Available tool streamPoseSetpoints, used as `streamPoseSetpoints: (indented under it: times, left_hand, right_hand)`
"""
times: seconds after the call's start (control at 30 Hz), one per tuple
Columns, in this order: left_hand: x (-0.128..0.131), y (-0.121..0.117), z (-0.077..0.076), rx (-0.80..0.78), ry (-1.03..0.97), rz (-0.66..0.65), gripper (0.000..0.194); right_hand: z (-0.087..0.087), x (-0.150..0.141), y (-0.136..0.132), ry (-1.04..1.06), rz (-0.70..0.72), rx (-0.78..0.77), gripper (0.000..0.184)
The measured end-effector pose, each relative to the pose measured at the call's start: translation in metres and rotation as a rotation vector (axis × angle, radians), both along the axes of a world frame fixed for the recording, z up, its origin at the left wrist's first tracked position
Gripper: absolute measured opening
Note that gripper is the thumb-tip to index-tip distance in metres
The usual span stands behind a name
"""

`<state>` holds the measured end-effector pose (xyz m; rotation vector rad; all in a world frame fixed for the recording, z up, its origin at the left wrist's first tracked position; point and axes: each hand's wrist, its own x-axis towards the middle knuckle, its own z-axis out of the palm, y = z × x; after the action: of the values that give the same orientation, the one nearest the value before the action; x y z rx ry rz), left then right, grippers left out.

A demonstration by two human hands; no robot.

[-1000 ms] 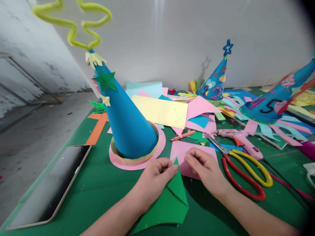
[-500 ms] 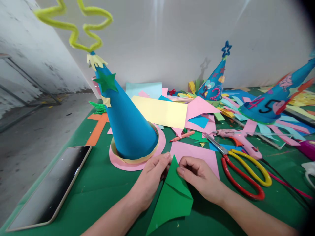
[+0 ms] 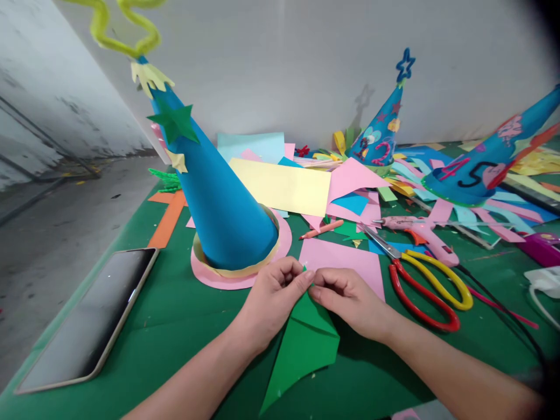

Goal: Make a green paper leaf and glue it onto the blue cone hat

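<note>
Right hand (image 3: 352,303) and left hand (image 3: 273,303) have closed in on each other: a second ago the right hung apart from the green paper (image 3: 301,350), and now both meet at its tip. I see the left pinching that tip between thumb and curled fingers; the right pinches just beside it, thumb against forefinger, the fingertips nearly touching. Paper hangs below them, creased, its wide end toward the person, over the green table (image 3: 175,338). Just beyond the hands lies a pink sheet (image 3: 345,259). Past the left stands a blue cone (image 3: 219,204) in a pink brim (image 3: 207,275), leaning, with a green star (image 3: 175,122) stuck on it. Scissors (image 3: 431,286) lie off to the right, near the glue gun (image 3: 431,233).
</note>
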<state>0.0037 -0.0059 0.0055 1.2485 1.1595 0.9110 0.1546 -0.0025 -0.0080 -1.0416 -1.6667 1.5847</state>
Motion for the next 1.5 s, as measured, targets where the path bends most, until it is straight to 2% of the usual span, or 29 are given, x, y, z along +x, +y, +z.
streamPoseSetpoints:
  times: [0.27,0.4,0.53,0.8,1.03,1.13,1.33,1.5]
  left_hand:
    - [-0.003,0.001,0.004,-0.129,-0.051,-0.130,0.034]
    - [-0.004,0.002,0.003,-0.140,-0.098,-0.084,0.034]
    - [-0.007,0.004,0.000,-0.173,-0.135,-0.027,0.032]
    - [-0.010,0.006,0.000,-0.088,-0.086,-0.009,0.033]
    - [-0.010,0.007,-0.006,-0.198,-0.213,0.034,0.041]
    - [-0.009,0.006,-0.006,-0.197,-0.225,0.012,0.041]
    - [-0.004,0.004,-0.003,-0.146,-0.111,-0.053,0.036]
    - [-0.002,0.002,-0.007,-0.208,-0.179,-0.024,0.034]
  right_hand:
    - [0.001,0.002,0.002,0.056,0.035,-0.038,0.030]
    - [0.003,0.003,0.000,0.052,0.062,-0.079,0.035]
    - [0.003,0.005,-0.002,-0.006,0.090,-0.047,0.036]
    - [0.001,0.004,-0.001,0.008,0.111,-0.068,0.037]
    - [-0.001,0.003,0.000,0.040,0.102,-0.121,0.036]
    - [-0.001,0.003,-0.001,0.031,0.098,-0.117,0.035]
    - [0.001,0.001,0.000,0.045,0.046,-0.098,0.038]
    - [0.001,-0.001,0.002,0.078,0.039,-0.108,0.040]
